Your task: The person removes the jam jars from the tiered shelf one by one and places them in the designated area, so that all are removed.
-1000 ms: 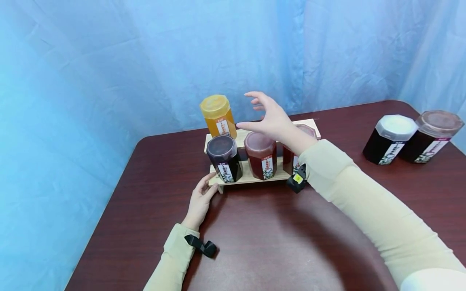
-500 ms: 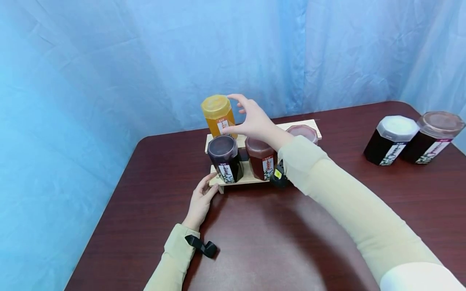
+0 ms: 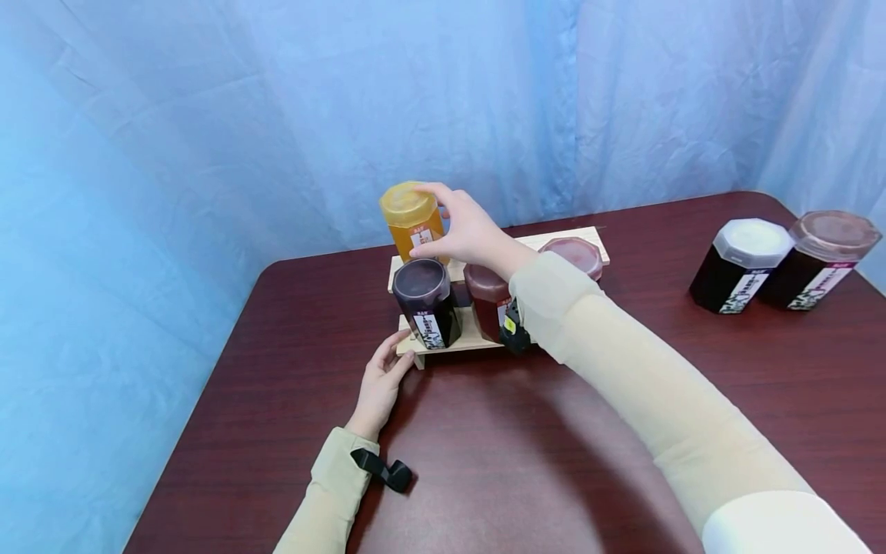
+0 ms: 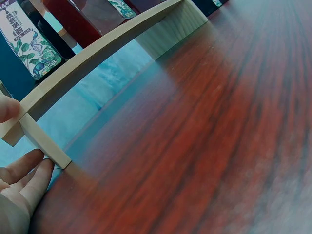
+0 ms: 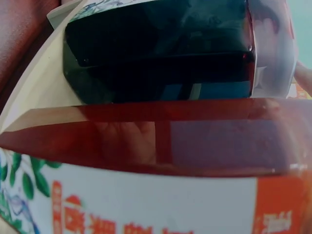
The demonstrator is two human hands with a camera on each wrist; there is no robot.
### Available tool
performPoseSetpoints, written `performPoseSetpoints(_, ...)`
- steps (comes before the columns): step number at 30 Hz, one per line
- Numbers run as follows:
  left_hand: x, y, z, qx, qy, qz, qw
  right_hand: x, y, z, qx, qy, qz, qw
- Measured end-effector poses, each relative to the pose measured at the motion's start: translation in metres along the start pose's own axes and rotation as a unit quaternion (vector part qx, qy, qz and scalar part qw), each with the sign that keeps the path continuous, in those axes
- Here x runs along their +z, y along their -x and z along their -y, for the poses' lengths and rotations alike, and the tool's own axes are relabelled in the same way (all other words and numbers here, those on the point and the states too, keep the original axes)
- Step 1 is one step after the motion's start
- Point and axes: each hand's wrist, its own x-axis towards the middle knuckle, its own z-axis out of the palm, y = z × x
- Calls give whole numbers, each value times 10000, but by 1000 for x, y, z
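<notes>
A two-tier wooden rack (image 3: 472, 329) holds several faceted jars. My left hand (image 3: 379, 377) grips its left front end; in the left wrist view my thumb is on the shelf (image 4: 97, 51) and the fingers (image 4: 36, 180) are by the leg. On the back tier stands an amber-yellow jar (image 3: 418, 240), upright. My right hand (image 3: 472, 235) holds it from the right, thumb across the front label and fingers over the lid edge. On the front tier are a dark purple jar (image 3: 424, 292) and a red jar (image 3: 487, 296), partly behind my right wrist.
Another reddish lid (image 3: 573, 255) shows behind my right forearm. Two dark jars, one white-lidded (image 3: 744, 261) and one brownish-lidded (image 3: 820, 258), stand on the dark red table (image 3: 311, 323) at the right. A blue curtain (image 3: 332, 115) hangs behind.
My right hand has moved left over the rack, from beside the amber-yellow jar onto it, and its fingers have closed in. The left hand has stayed at the rack's end.
</notes>
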Motion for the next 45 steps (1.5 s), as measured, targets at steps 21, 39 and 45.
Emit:
performPoseSetpoints(21,-1,1,2,149,-94,-43,9998,9,-12,2,5,-148,-251,9996)
performPoseSetpoints(39,0,-1,-2,-37,-63,-33,10000,13,-10,4,106,-39,-301,9995)
performPoseSetpoints(45,-1,0,-1,-54,-44,-22,10000,14,-10,4,60,-9,-316,9995)
